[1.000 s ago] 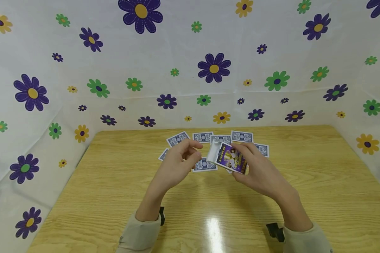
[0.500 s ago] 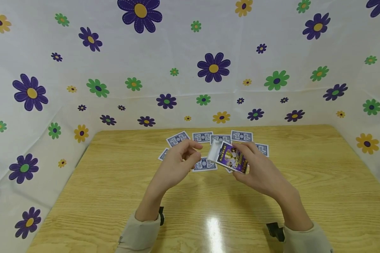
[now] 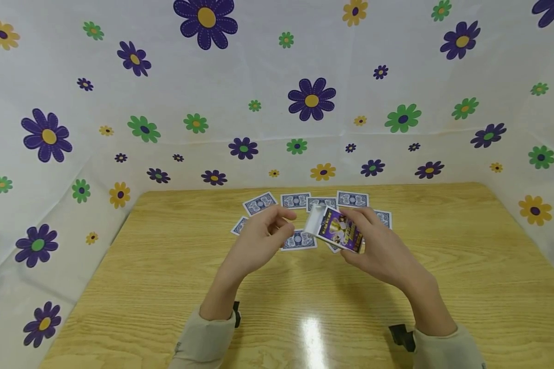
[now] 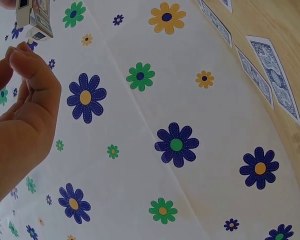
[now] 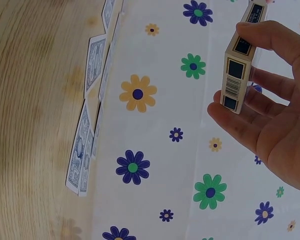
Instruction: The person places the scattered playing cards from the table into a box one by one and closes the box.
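Observation:
My right hand [image 3: 388, 248] holds a playing-card box [image 3: 341, 230] by its sides, above the table. The box is tilted, with a purple and gold front and its white flap [image 3: 314, 220] standing out toward the left. In the right wrist view, thumb and fingers grip the box [image 5: 236, 75], whose barcoded end shows. Just left of the flap hovers my left hand [image 3: 258, 243], fingers loosely curled, apart from the box and holding nothing. Several blue-backed playing cards [image 3: 298, 240] lie face down beneath and behind the hands; some are partly hidden by them. Whether cards are inside the box cannot be seen.
The wooden table [image 3: 166, 287] ends at the back against a white flower-printed cloth [image 3: 277, 66], which also hangs at both sides. Toward the back lie more cards, such as a tilted card [image 3: 260, 203] at left and another card [image 3: 353, 199] at right.
Very little differs. The box in my right hand has shifted slightly to the right and tilted a touch; my left hand and the cards on the table stay where they were.

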Demonstrator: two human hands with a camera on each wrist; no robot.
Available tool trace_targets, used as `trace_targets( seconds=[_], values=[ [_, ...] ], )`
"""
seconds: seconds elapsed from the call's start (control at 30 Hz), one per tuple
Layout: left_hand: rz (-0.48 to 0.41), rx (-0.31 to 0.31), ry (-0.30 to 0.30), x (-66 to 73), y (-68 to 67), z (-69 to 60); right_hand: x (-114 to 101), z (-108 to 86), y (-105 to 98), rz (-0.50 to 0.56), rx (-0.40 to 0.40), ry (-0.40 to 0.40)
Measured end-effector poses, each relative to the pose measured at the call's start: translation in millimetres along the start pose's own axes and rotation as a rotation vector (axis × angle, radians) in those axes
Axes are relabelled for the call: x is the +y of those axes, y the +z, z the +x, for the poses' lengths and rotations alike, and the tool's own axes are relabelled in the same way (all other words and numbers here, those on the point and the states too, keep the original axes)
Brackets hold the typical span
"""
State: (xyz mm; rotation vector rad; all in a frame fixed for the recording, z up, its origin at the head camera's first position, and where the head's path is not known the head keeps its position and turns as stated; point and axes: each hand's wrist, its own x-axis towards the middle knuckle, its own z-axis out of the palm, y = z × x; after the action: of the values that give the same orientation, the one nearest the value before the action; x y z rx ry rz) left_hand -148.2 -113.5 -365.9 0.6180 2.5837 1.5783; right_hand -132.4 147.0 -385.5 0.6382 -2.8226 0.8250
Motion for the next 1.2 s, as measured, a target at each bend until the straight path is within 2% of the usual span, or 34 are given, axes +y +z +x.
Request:
trace_targets(
  seconds=[0.47, 0.8, 0.97, 1.07, 1.2],
  values=[
    [0.022, -0.036, -0.002, -11.5, 1.7, 6.9, 3, 0.0, -2, 0.001, 0.011, -0.001],
    [0.024, -0.066, -0.041, -17.4, 2.1, 10.0, 4, 0.4, -3, -0.009, 0.013, 0.005],
    [0.126, -0.064, -0.064, -19.6, 5.1, 16.5, 5, 1.4, -4, -0.002, 0.017, 0.008],
    [0.231, -0.062, -0.079, -22.9, 7.2, 21.6, 6, 1.6, -4, 0.008, 0.006, 0.016],
    [0.364, -0.096, -0.127, -29.9, 11.0, 28.8, 7, 1.1, -2, 0.018, -0.006, 0.022]
  ],
)
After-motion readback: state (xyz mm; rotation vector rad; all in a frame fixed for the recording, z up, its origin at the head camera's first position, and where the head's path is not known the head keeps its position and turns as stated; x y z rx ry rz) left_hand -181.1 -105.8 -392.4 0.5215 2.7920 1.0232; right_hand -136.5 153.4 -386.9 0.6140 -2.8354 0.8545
